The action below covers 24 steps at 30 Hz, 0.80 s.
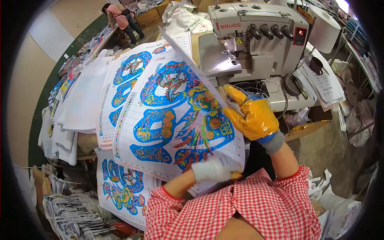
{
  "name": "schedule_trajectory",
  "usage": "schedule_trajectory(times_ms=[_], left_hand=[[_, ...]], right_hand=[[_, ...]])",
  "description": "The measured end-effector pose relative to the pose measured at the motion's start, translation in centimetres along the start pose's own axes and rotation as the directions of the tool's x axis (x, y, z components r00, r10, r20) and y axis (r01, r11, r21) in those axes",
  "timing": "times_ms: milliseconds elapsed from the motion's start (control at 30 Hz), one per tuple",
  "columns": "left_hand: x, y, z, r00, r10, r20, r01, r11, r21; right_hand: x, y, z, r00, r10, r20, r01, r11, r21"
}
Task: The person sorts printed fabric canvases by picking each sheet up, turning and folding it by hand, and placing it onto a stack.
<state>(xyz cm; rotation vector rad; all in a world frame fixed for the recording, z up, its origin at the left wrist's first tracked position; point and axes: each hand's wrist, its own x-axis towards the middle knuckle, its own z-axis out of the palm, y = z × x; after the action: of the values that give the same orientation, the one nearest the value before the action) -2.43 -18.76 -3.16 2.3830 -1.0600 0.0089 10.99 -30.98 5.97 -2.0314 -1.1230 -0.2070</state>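
A large white printed cloth (160, 120) with blue, orange and pink motifs and a fine grid spreads in front of me. My right hand (256, 118), in a shiny orange-yellow glove, is closed on its right edge. From there the far edge rises as a lifted fold. My left hand (218, 169) wears a white glove with orange at the fingertips and lies by the cloth's near edge, close to my body. Its fingers are blurred, so their grip is unclear. Under the top cloth are more printed cloths (122, 186) of like design.
A white BRUCE overlock machine (258, 38) stands at the back right, with a thread cone (325, 28) beside it. White cloths (86, 94) are piled at left. Bundled scraps (76, 212) lie lower left. Another person (122, 20) bends over the far table.
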Motion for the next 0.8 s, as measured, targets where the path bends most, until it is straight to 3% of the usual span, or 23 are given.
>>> schedule_trajectory(times_ms=[33, 67, 100, 167, 200, 233, 267, 300, 333, 367, 433, 467, 500, 533, 567, 633, 667, 733, 800], left_hand=[[0.8, -0.9, -1.3, 0.997, -0.014, -0.073, 0.001, 0.985, -0.175], [0.9, -2.7, -2.4, 0.959, 0.005, -0.283, -0.036, 0.994, -0.106], [0.5, -5.0, -3.2, 0.878, 0.035, -0.477, -0.058, 0.998, -0.032], [1.0, -7.3, -6.0, 0.542, -0.152, -0.827, 0.192, 0.98, -0.054], [2.3, -6.4, -9.4, 0.373, -0.379, -0.847, 0.322, 0.909, -0.265], [3.5, -6.6, -11.6, 0.289, -0.271, -0.918, 0.305, 0.935, -0.18], [4.7, -7.2, -13.3, 0.193, -0.156, -0.969, 0.297, 0.95, -0.094], [5.8, -7.5, -14.9, 0.19, -0.158, -0.969, 0.293, 0.951, -0.098], [6.6, -7.8, -16.2, 0.379, 0.082, -0.922, 0.447, 0.856, 0.26], [7.2, -8.3, -16.8, 0.587, 0.249, -0.77, 0.503, 0.633, 0.588], [7.8, -11.3, -15.1, 0.751, -0.125, -0.648, 0.515, 0.726, 0.456], [8.0, -12.5, -13.4, 0.683, 0.001, -0.731, 0.529, 0.689, 0.495], [8.2, -12.2, -13.0, 0.68, 0.004, -0.733, 0.528, 0.691, 0.494], [8.3, -11.4, -12.9, 0.666, -0.024, -0.746, 0.559, 0.678, 0.477], [8.4, -10.7, -12.9, 0.648, -0.056, -0.76, 0.592, 0.664, 0.456], [8.5, -9.2, -12.7, 0.638, -0.104, -0.763, 0.606, 0.68, 0.414], [8.7, -8.6, -12.8, 0.658, -0.146, -0.738, 0.575, 0.731, 0.368], [9.0, -8.6, -12.6, 0.676, -0.141, -0.724, 0.514, 0.794, 0.325], [9.5, -8.7, -12.9, 0.685, -0.118, -0.719, 0.495, 0.799, 0.341]], right_hand=[[-0.2, -0.2, -0.1, 0.988, -0.055, -0.142, 0.033, 0.988, -0.151], [0.1, -0.1, -0.2, 0.964, -0.16, -0.213, 0.095, 0.954, -0.285], [0.5, 0.2, -0.2, 0.965, -0.156, -0.213, 0.089, 0.953, -0.291], [1.6, 1.2, 0.4, 0.994, -0.082, -0.075, 0.065, 0.976, -0.207], [2.3, 2.2, 1.4, 0.976, -0.166, -0.142, 0.159, 0.985, -0.059], [2.4, 3.8, 2.9, 0.976, -0.16, -0.147, 0.153, 0.986, -0.062], [2.4, 5.6, 4.5, 0.989, -0.114, -0.094, 0.124, 0.986, 0.11], [2.4, 6.5, 5.1, 0.996, -0.08, -0.03, 0.085, 0.958, 0.276], [2.5, 6.6, 5.1, 0.988, -0.153, -0.012, 0.148, 0.936, 0.32], [2.1, 6.6, 5.0, 0.988, -0.151, -0.001, 0.144, 0.938, 0.317], [0.2, 6.0, 4.9, 0.978, -0.206, 0.009, 0.204, 0.973, 0.107], [-0.9, 5.7, 4.9, 0.972, -0.234, 0.013, 0.234, 0.972, -0.001], [-2.6, 6.0, 5.2, 0.953, -0.299, -0.039, 0.297, 0.953, -0.058], [-3.8, 5.7, 4.9, 0.974, -0.227, -0.02, 0.227, 0.973, 0.039], [-6.1, 7.0, 6.0, 0.978, -0.2, 0.053, 0.201, 0.98, -0.01], [-9.2, 6.2, 5.9, 0.975, -0.224, -0.013, 0.217, 0.956, -0.197], [-9.5, 5.7, 5.8, 0.974, -0.225, -0.006, 0.22, 0.956, -0.195], [-9.4, 4.7, 5.7, 0.991, -0.118, -0.067, 0.124, 0.988, 0.09], [-8.6, 4.5, 5.5, 0.978, -0.171, -0.121, 0.181, 0.981, 0.074]])
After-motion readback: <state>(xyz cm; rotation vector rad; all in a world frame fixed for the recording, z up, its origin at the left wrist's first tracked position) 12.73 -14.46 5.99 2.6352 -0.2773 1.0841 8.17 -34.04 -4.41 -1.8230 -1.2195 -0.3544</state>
